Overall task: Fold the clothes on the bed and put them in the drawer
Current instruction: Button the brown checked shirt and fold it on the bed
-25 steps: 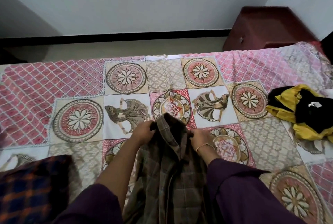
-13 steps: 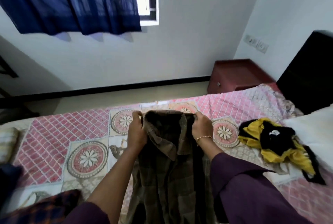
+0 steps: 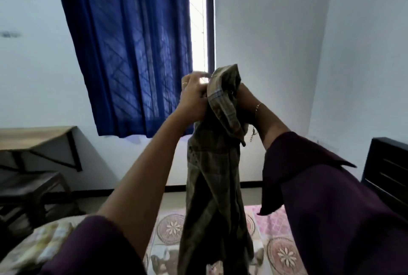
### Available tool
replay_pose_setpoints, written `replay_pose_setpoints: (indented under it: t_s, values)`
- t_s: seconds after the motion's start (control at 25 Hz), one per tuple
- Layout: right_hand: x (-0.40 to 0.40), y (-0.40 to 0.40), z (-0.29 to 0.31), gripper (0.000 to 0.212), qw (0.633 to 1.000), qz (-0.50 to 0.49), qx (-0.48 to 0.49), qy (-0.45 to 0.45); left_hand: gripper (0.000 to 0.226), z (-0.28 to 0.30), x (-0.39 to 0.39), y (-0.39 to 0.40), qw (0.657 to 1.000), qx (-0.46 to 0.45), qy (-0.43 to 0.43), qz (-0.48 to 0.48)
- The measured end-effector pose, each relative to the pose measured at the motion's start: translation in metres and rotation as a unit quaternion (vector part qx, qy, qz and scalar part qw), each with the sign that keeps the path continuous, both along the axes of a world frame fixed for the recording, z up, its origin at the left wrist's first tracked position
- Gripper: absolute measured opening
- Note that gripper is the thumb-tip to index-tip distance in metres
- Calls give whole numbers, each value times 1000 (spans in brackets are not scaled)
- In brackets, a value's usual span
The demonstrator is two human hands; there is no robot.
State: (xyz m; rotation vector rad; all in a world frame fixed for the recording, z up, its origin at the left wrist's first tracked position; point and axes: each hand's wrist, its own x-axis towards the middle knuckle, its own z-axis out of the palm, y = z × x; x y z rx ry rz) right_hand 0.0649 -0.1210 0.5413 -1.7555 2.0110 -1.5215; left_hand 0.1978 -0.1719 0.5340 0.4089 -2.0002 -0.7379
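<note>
Both arms are raised in front of the blue curtain (image 3: 132,53), and the brown checked shirt (image 3: 212,175) hangs from the two hands, well above the bed (image 3: 273,230). The left hand (image 3: 194,100) has its fingers curled round the fabric at the shirt's top edge, on the curtain side; a ring shows on one finger. The right hand (image 3: 245,102) grips the same bunched top from the other side, its fingers mostly hidden in the cloth, a thin bracelet at the wrist. The two hands are close together with the collar gathered between them, so the shirt drops in a narrow, twisted column. Its lower end passes out of view at the bottom, in front of the patterned bedspread, and I cannot tell whether it touches the bed.

Dark purple sleeves (image 3: 331,208) cover the upper arms. Just right of the curtain, a bright strip of window (image 3: 198,27) shows. Below and left of the curtain, a wooden table (image 3: 33,137) stands against the wall with a dark chair (image 3: 28,186) under it. Far right of the curtain, a piece of dark furniture (image 3: 386,168) stands by the bed.
</note>
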Motion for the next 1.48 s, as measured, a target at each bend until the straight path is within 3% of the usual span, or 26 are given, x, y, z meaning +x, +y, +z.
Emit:
replay_pose_setpoints:
  t_s: [0.08,0.2,0.28,0.36,0.4,0.48,0.6,0.68,0.8,0.92,1.0,1.08,1.16,1.24,1.28,1.36,1.48]
  values:
    - [3,7,14,34,998,51,10,-18,46,11,-2,3,998,-63,-7,12]
    - [-5,10,16,28,998,47,21,-25,29,15,-3,5,992,-31,-120,-2]
    - [-12,10,13,15,989,33,-21,-145,22,14,-6,7,984,-62,-150,68]
    - [-13,8,10,15,939,-7,-135,-316,21,15,-11,5,975,-85,-124,166]
    - [-12,9,9,14,932,-77,-188,-301,21,19,-13,2,967,-72,-114,215]
    - [-5,12,4,9,948,-167,-239,-130,22,30,-17,-5,957,1,-77,280]
    - [13,6,-8,23,990,11,-134,50,18,45,-24,-9,961,107,-6,253]
    - [13,-7,-16,29,991,34,-77,105,18,52,-25,-6,966,159,39,199]
    - [2,-16,-17,40,995,62,-66,40,20,57,-16,-9,965,238,79,70]
    - [1,-20,-22,45,984,166,-36,-52,20,60,-1,-9,967,248,57,6]
    - [-10,-28,-26,48,986,158,-30,-54,12,60,8,-12,977,207,46,21]
    - [-26,-33,-28,51,995,88,-30,-48,14,58,23,-23,986,150,24,75]
    - [-46,-32,-30,50,999,10,-21,-45,31,50,44,-37,985,92,-69,132]
    - [-60,-24,-31,40,998,-57,6,20,34,38,59,-47,974,74,-136,167]
    - [-67,-19,-30,35,998,-54,10,39,27,32,64,-50,972,85,-132,177]
    - [-71,-10,-31,30,999,15,21,-38,19,22,66,-55,972,106,-113,174]
    - [-82,-1,-35,22,988,70,43,-129,20,9,72,-66,947,5,-221,234]
